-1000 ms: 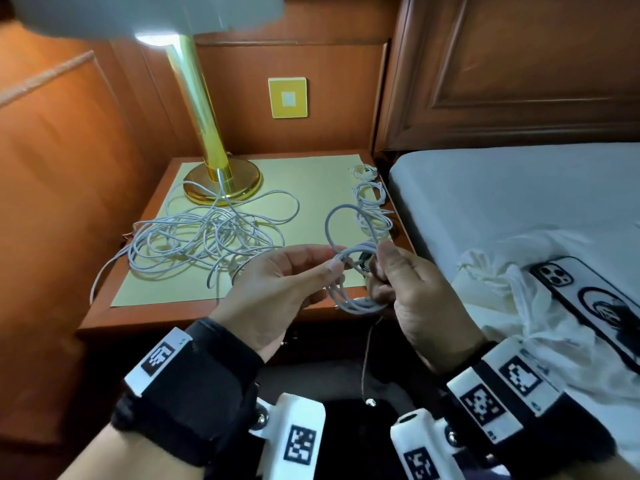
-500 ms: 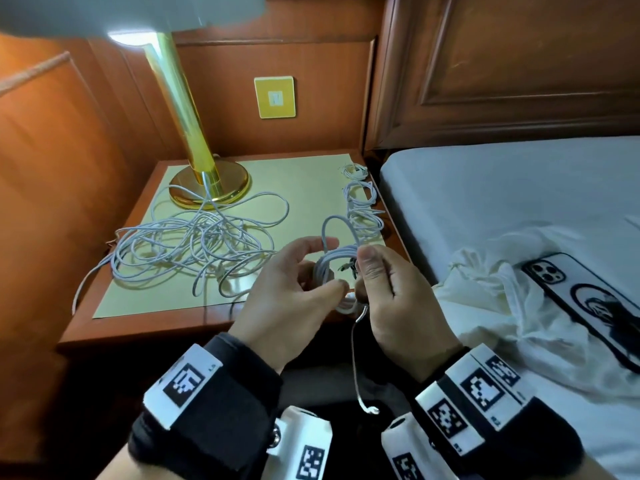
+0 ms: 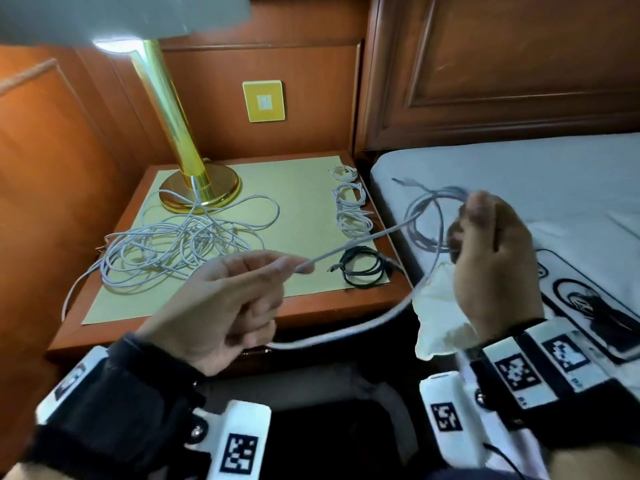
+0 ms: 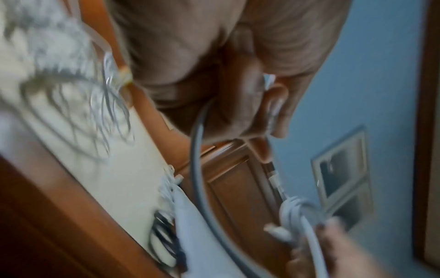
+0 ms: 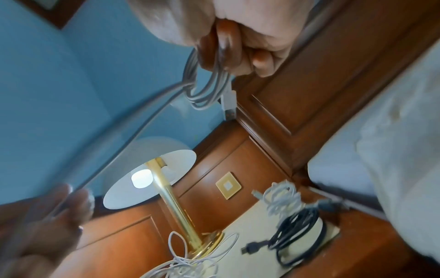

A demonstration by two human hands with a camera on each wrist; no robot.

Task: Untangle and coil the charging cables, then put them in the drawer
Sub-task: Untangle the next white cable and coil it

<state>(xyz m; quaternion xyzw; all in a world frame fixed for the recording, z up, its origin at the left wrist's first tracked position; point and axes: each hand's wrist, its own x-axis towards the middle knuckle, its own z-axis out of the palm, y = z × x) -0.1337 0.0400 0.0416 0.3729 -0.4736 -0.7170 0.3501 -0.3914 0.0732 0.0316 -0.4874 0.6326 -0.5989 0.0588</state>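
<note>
Your right hand (image 3: pixel 491 258) grips a few coiled loops of a white cable (image 3: pixel 360 240) above the bed (image 3: pixel 519 174), while your left hand (image 3: pixel 228 303) pinches its free stretch over the worktop (image 3: pixel 311 306), hands well apart. On the worktop lie a tangle (image 3: pixel 173 244), 3 white coils (image 3: pixel 351 206) and 1 black coil (image 3: pixel 363 268).

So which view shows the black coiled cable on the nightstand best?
The head view: the black coiled cable lies sharp and whole on the mat's front right corner, its plug pointing left. The right wrist view shows it too, from low down, tilted and softer. The left wrist view catches only a blurred part.
</note>
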